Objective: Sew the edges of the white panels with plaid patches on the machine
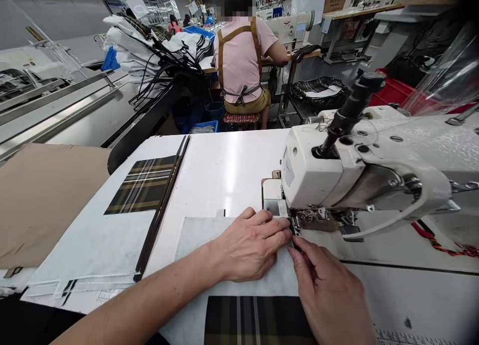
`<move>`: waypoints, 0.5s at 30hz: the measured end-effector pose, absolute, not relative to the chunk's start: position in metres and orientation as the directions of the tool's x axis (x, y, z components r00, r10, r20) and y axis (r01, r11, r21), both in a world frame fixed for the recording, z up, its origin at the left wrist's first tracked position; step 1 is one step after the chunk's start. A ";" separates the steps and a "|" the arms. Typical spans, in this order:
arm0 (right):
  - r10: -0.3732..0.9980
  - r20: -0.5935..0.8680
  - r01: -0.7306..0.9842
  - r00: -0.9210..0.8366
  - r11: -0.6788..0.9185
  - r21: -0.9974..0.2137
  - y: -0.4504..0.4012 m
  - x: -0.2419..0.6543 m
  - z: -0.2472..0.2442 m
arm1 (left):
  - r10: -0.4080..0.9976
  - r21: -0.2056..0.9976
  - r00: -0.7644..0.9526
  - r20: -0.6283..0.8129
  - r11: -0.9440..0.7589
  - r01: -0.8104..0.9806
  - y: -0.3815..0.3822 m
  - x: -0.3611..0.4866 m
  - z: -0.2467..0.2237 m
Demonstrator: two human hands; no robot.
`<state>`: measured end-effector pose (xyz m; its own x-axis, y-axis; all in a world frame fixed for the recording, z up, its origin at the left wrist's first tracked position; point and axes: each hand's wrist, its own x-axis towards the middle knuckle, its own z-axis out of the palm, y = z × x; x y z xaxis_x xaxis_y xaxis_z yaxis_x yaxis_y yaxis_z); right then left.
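A white fabric panel (202, 243) with a dark plaid patch (258, 320) lies on the sewing table in front of me. My left hand (252, 245) rests palm down on this panel, its fingers bent together and gripping it at the right edge, close beside the needle area of the sewing machine (318, 170). Just in front of the presser foot, thumb and index finger of my right hand (331, 290) pinch the panel's dark edge strip. The fingertips of both hands nearly meet there. The needle itself is hidden.
More white panels (90, 245) with a plaid patch and dark strips lie stacked at left, beside brown fabric (52, 200). A seated person (241, 61) works at another machine ahead. A pile of white pieces (130, 51) stands behind. A red-black cord (445, 245) lies at right.
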<state>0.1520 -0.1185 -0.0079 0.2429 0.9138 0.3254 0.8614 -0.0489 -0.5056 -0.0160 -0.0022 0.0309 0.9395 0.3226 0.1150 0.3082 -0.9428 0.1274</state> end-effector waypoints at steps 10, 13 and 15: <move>0.893 0.376 0.882 0.248 -0.048 -0.468 -0.122 0.156 -0.008 | 0.283 0.091 0.952 0.112 -0.957 0.274 0.006 -0.014 0.028; 0.900 0.334 0.867 0.281 -0.088 -0.491 -0.125 0.163 -0.007 | 0.263 0.086 0.950 0.167 -0.964 0.252 0.008 -0.012 0.025; 0.895 0.300 0.842 0.332 -0.138 -0.521 -0.123 0.165 -0.004 | 0.245 0.089 0.947 0.207 -0.969 0.232 0.010 -0.010 0.022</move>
